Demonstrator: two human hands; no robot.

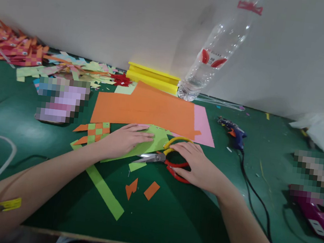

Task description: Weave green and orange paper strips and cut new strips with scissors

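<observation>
My left hand (pixel 127 139) lies with its fingers stretched out over a sheet of green paper (pixel 160 139). In my right hand (pixel 196 162) is a pair of scissors (pixel 156 158) with yellow and red handles, its blades slightly apart and pointing left, just below the green sheet. A woven orange and green paper fish (pixel 98 132) sits partly behind my left wrist. A long green strip (pixel 107 193) runs toward the table's front edge. Small scraps lie below the scissors: a green piece (pixel 137 166), an orange rectangle (pixel 151 190) and a jagged orange bit (pixel 131 189).
Orange paper (pixel 142 109) overlaps pink paper (pixel 204 126) behind my hands. A plastic bottle (pixel 206 60) stands by the wall beside a yellow holder (pixel 152 77). A glue gun (pixel 233 133) with a cable lies right. Finished paper fish (pixel 15 48) and paper strips (pixel 80 69) are piled left.
</observation>
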